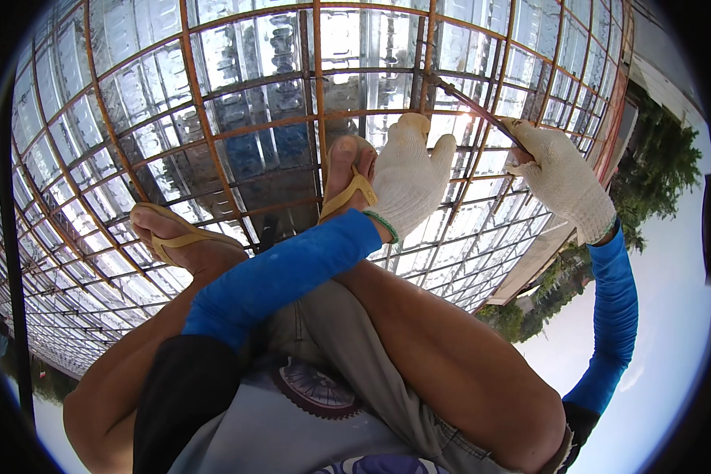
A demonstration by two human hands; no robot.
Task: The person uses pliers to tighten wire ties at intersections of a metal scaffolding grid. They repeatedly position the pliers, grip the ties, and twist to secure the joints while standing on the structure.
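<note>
My left hand (415, 175), in a white knitted glove, is over the rusty rebar grid (318, 87) beside my right foot. Its fingers bend down out of sight with the thumb apart; what they hold, if anything, is hidden. My right hand (557, 170), gloved the same way, is closed around the handle of a long thin metal hand tool (482, 112). The tool slants up and left, its dark tip by a bar crossing just beyond my left hand. Its exact kind does not show clearly.
Shiny ribbed metal decking (154, 87) lies beneath the bars. My feet in yellow flip-flops (351, 193) rest on the grid. A dark upright pole (17, 253) stands at left. Past the right edge (529, 265) are trees (660, 158) and sky.
</note>
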